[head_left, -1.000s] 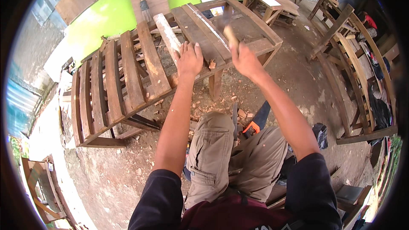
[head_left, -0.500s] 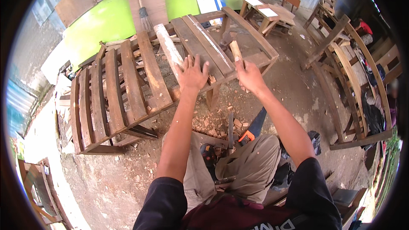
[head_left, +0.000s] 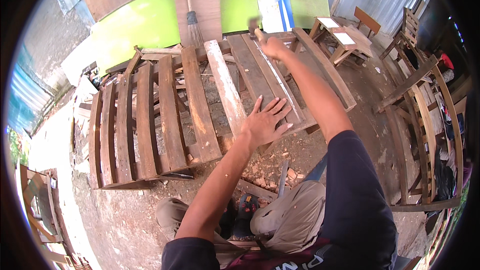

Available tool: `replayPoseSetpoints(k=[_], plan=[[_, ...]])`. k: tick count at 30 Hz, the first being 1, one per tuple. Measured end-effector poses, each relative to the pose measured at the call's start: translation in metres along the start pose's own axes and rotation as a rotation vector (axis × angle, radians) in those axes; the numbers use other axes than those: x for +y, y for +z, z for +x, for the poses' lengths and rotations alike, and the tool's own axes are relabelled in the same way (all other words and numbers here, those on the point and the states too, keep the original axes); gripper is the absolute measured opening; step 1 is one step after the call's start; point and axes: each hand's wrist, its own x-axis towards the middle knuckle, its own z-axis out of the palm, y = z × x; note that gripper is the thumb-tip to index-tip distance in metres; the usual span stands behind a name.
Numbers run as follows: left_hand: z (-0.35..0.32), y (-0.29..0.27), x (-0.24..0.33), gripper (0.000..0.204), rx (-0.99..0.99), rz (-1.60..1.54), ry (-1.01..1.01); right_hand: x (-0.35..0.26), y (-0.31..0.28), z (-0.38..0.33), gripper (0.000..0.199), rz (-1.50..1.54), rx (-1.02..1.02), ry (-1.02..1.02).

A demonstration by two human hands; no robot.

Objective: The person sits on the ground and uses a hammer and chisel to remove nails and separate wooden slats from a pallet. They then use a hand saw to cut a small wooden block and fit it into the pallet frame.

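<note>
A long wooden slatted frame [head_left: 170,112] lies in front of me, its dark brown boards set crosswise. My left hand [head_left: 265,122] is open, fingers spread, resting on the near end of the boards beside a white-stained slat [head_left: 223,77]. My right hand [head_left: 276,48] reaches to the far side, closed round the wooden handle of a hammer [head_left: 258,33]. The hammer's dark head is blurred and near the far end of a narrow board with a white streak [head_left: 277,80]; contact cannot be made out.
A broom [head_left: 192,25] leans on upright panels behind the frame. Small wooden furniture [head_left: 340,37] stands at the back right, and a large wooden frame [head_left: 425,135] at the right. A person in red [head_left: 445,62] is farther off. Wood chips [head_left: 262,180] litter the ground near my feet.
My right hand has moved away with the hammer to the frame's far edge. My left hand has shifted right along the near ends of the boards. The view has shifted too.
</note>
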Motion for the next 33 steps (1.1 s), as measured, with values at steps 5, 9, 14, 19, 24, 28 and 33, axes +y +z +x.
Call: replayPoseSetpoints(k=[5, 9, 14, 19, 24, 28, 33], plan=[[0.0, 0.0, 0.0, 0.064, 0.009, -0.038, -0.002, -0.003, -0.002, 0.012, 0.073, 0.098, 0.138, 0.113], [0.001, -0.002, 0.0, 0.064, 0.024, -0.059, 0.0, -0.005, -0.008, 0.012, 0.072, 0.069, -0.144, 0.138], [-0.002, -0.002, 0.0, 0.063, 0.031, -0.054, -0.002, -0.012, 0.012, 0.01, 0.083, 0.04, 0.17, 0.077], [0.0, 0.001, -0.002, 0.063, 0.055, -0.052, 0.001, -0.021, 0.007, 0.043, 0.068, 0.116, 0.093, 0.026], [-0.001, 0.002, -0.003, 0.064, 0.041, -0.052, -0.001, -0.013, 0.013, 0.034, 0.075, 0.14, 0.262, 0.002], [-0.001, 0.003, -0.002, 0.065, 0.063, -0.049, 0.001, -0.012, 0.012, 0.022, 0.073, -0.036, -0.065, -0.003], [-0.001, 0.002, -0.002, 0.067, 0.024, -0.018, 0.0, -0.019, 0.008, 0.027, 0.073, -0.011, 0.193, -0.027]])
